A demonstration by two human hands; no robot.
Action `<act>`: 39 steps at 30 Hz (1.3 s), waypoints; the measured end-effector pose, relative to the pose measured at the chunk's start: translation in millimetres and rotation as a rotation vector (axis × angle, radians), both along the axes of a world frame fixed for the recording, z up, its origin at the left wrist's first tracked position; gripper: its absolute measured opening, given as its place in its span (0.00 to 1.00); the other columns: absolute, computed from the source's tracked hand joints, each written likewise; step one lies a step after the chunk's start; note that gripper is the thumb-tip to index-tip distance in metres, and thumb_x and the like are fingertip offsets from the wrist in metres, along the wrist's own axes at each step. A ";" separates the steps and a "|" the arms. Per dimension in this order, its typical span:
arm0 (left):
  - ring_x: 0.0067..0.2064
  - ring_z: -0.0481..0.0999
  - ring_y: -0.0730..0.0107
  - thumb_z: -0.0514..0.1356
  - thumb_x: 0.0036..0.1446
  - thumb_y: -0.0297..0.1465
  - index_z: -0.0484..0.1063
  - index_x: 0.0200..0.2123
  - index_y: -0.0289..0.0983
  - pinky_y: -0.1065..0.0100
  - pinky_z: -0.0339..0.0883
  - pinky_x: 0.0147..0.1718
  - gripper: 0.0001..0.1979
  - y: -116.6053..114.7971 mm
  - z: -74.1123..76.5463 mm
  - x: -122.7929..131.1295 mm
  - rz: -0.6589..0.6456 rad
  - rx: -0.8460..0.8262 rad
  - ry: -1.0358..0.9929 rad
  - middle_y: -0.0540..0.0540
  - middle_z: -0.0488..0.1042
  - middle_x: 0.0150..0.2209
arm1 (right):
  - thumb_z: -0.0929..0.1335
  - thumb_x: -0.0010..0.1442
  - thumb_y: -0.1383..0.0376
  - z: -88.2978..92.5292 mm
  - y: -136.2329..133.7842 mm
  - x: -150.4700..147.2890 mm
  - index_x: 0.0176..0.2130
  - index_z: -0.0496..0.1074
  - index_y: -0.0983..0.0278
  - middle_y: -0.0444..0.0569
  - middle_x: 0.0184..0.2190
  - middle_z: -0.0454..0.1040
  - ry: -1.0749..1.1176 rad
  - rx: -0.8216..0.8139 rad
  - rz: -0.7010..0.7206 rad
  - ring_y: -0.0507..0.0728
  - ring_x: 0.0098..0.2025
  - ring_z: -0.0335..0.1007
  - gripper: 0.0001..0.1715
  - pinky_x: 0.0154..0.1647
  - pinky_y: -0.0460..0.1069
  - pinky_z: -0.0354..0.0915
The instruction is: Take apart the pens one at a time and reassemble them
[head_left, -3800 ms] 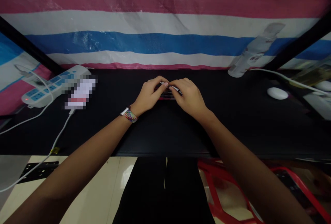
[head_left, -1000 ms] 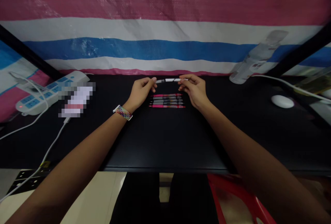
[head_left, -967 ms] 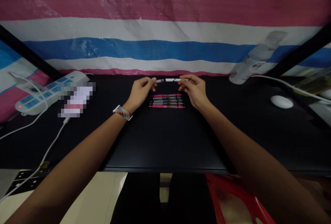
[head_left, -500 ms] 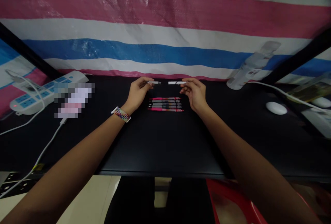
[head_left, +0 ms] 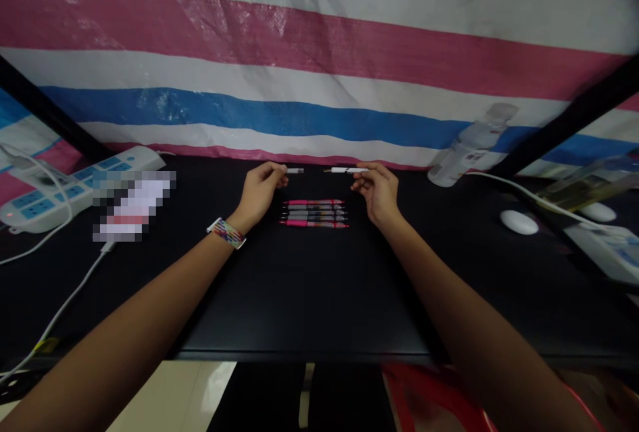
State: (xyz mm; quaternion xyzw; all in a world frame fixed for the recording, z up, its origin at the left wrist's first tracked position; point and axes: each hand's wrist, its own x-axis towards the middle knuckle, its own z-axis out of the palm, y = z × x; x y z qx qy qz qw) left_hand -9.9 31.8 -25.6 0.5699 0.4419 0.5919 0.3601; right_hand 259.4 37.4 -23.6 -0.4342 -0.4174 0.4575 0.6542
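My left hand (head_left: pixel 259 194) pinches a small greyish pen cap (head_left: pixel 295 171) between thumb and fingertips above the back of the black table. Level with it, my right hand (head_left: pixel 380 194) grips a white pen (head_left: pixel 343 170) with a dark mark on its barrel. Its thin bare tip points left toward the cap, with a gap between them. Just below both hands, several pink and grey pens (head_left: pixel 313 214) lie side by side in a neat stack of rows. A multicoloured woven band circles my left wrist.
At the left lie a white power strip (head_left: pixel 37 200) and a blurred-out object (head_left: pixel 134 202) with a white cable. On the right, a clear bottle (head_left: pixel 466 146) leans in view near a white mouse (head_left: pixel 519 222). Striped sheeting (head_left: pixel 309 79) hangs behind the black table (head_left: pixel 299 292).
The gap between cap and pen has widened slightly, and the pen's thin tip now shows more clearly. The whole view has tilted up and shifted a little.
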 end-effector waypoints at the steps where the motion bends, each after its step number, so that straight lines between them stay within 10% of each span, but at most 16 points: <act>1: 0.32 0.77 0.68 0.68 0.64 0.40 0.79 0.29 0.40 0.65 0.72 0.35 0.13 -0.2 0.2 0.0 0.003 0.003 0.011 0.46 0.79 0.28 | 0.70 0.51 0.66 0.2 0.0 -0.1 0.37 0.79 0.60 0.43 0.28 0.77 0.002 -0.001 0.002 0.51 0.25 0.71 0.10 0.32 0.49 0.72; 13: 0.30 0.75 0.68 0.68 0.66 0.46 0.77 0.27 0.40 0.65 0.71 0.35 0.19 -2.0 2.5 0.3 -0.005 0.013 0.063 0.47 0.78 0.27 | 0.70 0.52 0.65 1.3 0.3 0.1 0.37 0.78 0.60 0.43 0.27 0.76 -0.019 -0.009 -0.004 0.52 0.26 0.71 0.10 0.33 0.50 0.72; 28: 0.35 0.80 0.67 0.69 0.62 0.30 0.84 0.37 0.40 0.65 0.74 0.37 0.02 -4.3 4.2 2.7 -0.063 0.001 0.003 0.46 0.83 0.34 | 0.71 0.54 0.66 1.2 -2.5 -3.8 0.35 0.82 0.60 0.44 0.27 0.79 -0.038 0.036 0.040 0.49 0.22 0.67 0.08 0.24 0.46 0.64; 36: 0.27 0.72 0.70 0.63 0.72 0.47 0.79 0.25 0.40 0.65 0.66 0.30 0.25 -12.2 7.2 6.6 -0.100 0.002 0.249 0.48 0.75 0.23 | 0.74 0.57 0.61 3.6 -10.2 -10.9 0.39 0.86 0.58 0.46 0.32 0.83 -0.203 0.105 0.185 0.48 0.20 0.60 0.10 0.21 0.48 0.51; 39: 0.29 0.74 0.70 0.68 0.68 0.44 0.80 0.31 0.39 0.66 0.66 0.31 0.17 -13.2 7.6 7.5 -0.098 0.046 0.242 0.48 0.77 0.27 | 0.75 0.56 0.61 3.5 -8.8 -9.7 0.39 0.86 0.58 0.46 0.31 0.83 -0.181 0.105 0.190 0.48 0.21 0.60 0.10 0.22 0.48 0.52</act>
